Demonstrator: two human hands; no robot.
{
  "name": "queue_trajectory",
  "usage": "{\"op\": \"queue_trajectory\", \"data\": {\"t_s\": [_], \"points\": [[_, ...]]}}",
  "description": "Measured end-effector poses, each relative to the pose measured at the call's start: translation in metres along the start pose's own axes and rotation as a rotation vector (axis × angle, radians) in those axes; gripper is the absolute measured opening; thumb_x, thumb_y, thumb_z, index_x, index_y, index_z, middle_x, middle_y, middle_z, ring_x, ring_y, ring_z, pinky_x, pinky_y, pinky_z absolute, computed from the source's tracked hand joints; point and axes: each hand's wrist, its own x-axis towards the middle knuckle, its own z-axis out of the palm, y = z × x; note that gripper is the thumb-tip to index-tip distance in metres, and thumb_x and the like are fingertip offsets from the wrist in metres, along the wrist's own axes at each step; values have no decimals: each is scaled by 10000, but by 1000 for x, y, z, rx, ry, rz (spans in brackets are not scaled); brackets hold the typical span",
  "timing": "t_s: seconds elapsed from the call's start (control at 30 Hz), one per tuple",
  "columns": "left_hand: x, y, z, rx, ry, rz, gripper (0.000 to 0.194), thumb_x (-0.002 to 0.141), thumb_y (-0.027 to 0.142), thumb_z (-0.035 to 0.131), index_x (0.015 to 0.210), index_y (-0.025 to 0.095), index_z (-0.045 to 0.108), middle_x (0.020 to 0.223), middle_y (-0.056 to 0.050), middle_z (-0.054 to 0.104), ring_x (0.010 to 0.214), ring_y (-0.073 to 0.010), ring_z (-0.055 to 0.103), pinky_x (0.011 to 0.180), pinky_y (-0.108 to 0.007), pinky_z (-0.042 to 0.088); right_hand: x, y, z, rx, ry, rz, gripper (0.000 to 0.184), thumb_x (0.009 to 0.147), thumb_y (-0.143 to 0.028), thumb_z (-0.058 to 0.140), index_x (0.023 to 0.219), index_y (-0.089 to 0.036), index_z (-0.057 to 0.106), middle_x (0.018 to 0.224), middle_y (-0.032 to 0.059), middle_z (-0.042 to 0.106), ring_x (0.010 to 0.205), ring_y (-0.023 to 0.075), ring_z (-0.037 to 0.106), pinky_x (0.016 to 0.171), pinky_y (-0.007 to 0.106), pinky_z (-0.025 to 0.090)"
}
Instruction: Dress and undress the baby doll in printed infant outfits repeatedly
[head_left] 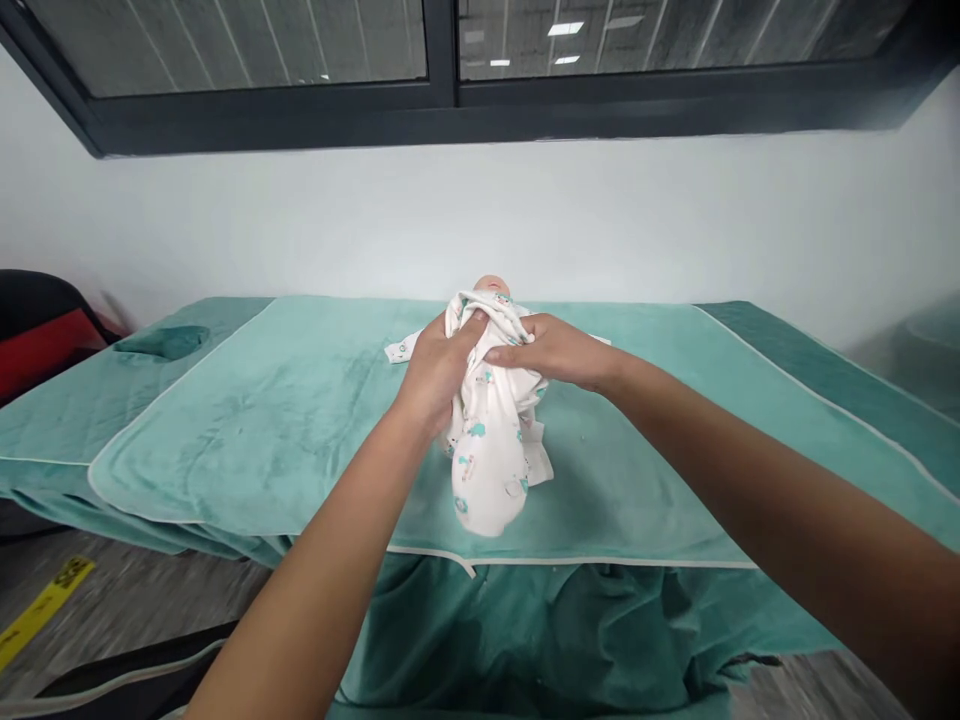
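Note:
My left hand [442, 365] and my right hand [551, 350] grip a bunched white baby garment [487, 470] printed with small green animals. Its gathered top is pinched between thumbs and fingers, and a rounded end hangs toward me over the bed's near side. Behind the cloth, the head of a baby doll [491, 284] peeks out; the doll's body is mostly hidden. A white sleeve [401, 348] sticks out to the left of my left hand. Below my right hand, another piece of white cloth [538, 455] shows beside the hanging part.
The bed has a teal plush cover [300, 400] with pale piping, draping down in front. A white wall [480, 220] and a dark-framed window [450, 120] rise behind it. At the far left is a black and red object [45, 340]. Yellow tape [45, 610] marks the floor.

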Motion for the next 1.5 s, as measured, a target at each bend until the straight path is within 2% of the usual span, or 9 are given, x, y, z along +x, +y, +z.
{"op": "queue_trajectory", "data": {"t_s": [0.13, 0.27, 0.47, 0.63, 0.97, 1.07, 1.2, 1.3, 1.5], "points": [[-4, 0, -5, 26, -210, -84, 435, 729, 382, 794, 1090, 170, 676, 1009, -88, 737, 926, -260, 691, 820, -369, 537, 3, 2, 1, 154, 232, -78, 286, 777, -441, 742, 945, -211, 719, 929, 14, 695, 831, 171, 630, 764, 298, 476], [-7, -2, -11, 68, -343, -171, 427, 688, 283, 825, 1075, 156, 697, 1068, -106, 734, 974, -273, 680, 855, -390, 529, 7, 4, 1, 374, 265, -131, 182, 777, -358, 732, 845, -205, 661, 809, -21, 620, 758, 141, 579, 697, 259, 455], [-2, -8, -13, -97, -206, -49, 429, 693, 336, 815, 1053, 149, 678, 986, -88, 738, 928, -264, 691, 829, -363, 525, 3, 13, 5, 477, 289, -92, 305, 756, -456, 764, 914, -214, 664, 832, -3, 662, 770, 163, 608, 683, 273, 483], [0, -5, -6, -209, -74, 29, 446, 671, 363, 817, 1029, 163, 643, 954, -85, 735, 939, -272, 694, 828, -363, 540, -2, 20, 13, 323, 60, -34, 435, 749, -568, 748, 935, -175, 716, 897, 55, 730, 796, 194, 671, 699, 301, 521], [10, 27, -3, 121, -8, 210, 337, 703, 346, 818, 976, 211, 674, 913, -33, 712, 980, -276, 663, 810, -342, 530, 8, -31, -6, 249, -91, -111, 418, 668, -376, 861, 992, -156, 714, 971, 88, 738, 865, 225, 691, 736, 322, 557], [12, 29, -5, 132, -53, 208, 367, 695, 375, 825, 994, 211, 687, 902, -47, 725, 950, -279, 671, 779, -345, 538, 7, -37, -6, 221, -66, -99, 384, 683, -359, 847, 986, -166, 712, 975, 82, 736, 888, 230, 684, 741, 328, 547], [6, 26, -14, 137, -249, 14, 458, 707, 457, 805, 1041, 159, 707, 902, -108, 736, 917, -306, 692, 762, -383, 551, 5, -29, -3, 287, 74, -172, 385, 708, -417, 811, 997, -185, 708, 922, 52, 725, 879, 221, 671, 762, 343, 533], [2, 23, -21, 87, -373, -88, 479, 684, 393, 834, 1071, 137, 712, 934, -132, 739, 947, -330, 698, 814, -425, 552, 5, -23, 1, 341, 136, -192, 387, 713, -443, 800, 996, -196, 706, 939, 49, 721, 922, 232, 664, 799, 359, 534], [4, 14, -24, -96, -363, -64, 428, 751, 350, 785, 1122, 160, 691, 1010, -119, 743, 1011, -312, 692, 842, -377, 549, -1, -10, 10, 459, 226, -138, 446, 734, -473, 790, 1084, -217, 685, 1012, 57, 725, 944, 236, 676, 831, 365, 541]]}}
